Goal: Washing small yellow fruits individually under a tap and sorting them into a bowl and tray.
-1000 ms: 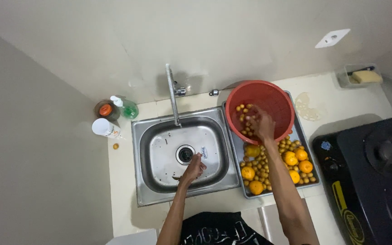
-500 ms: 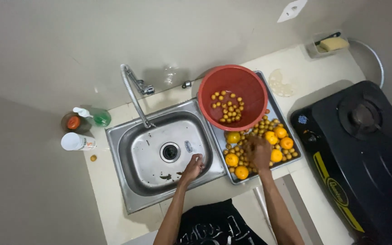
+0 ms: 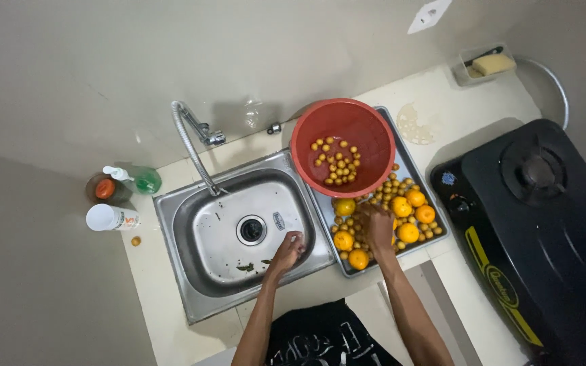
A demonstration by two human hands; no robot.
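Head view, looking straight down on one steel sink point(image 3: 191, 224) with one drain point(image 3: 251, 230) and one curved tap point(image 3: 190, 144). Left hand point(image 3: 286, 251) resting on the basin's near right edge, fingers loosely curled, gripping nothing visible. Right hand point(image 3: 378, 227) down among fruit on the draining tray point(image 3: 437, 218), fingers bent over small fruit; cannot tell whether any is gripped. About seven oranges point(image 3: 408, 232) on the tray, mixed with several dozen small yellow fruits point(image 3: 348, 224). One red bowl point(image 3: 320, 132) on the tray's far end, holding roughly two dozen more small fruits point(image 3: 335, 165). Left of the sink, three containers: one green pump bottle point(image 3: 142, 180), one jar with an orange lid point(image 3: 104, 188), one white cup point(image 3: 106, 217) on its side. One stray small fruit point(image 3: 135, 240) just beside the cup. One black stove point(image 3: 544, 224) at right, one burner point(image 3: 536, 169) showing. One clear soap dish point(image 3: 488, 64) by the wall.
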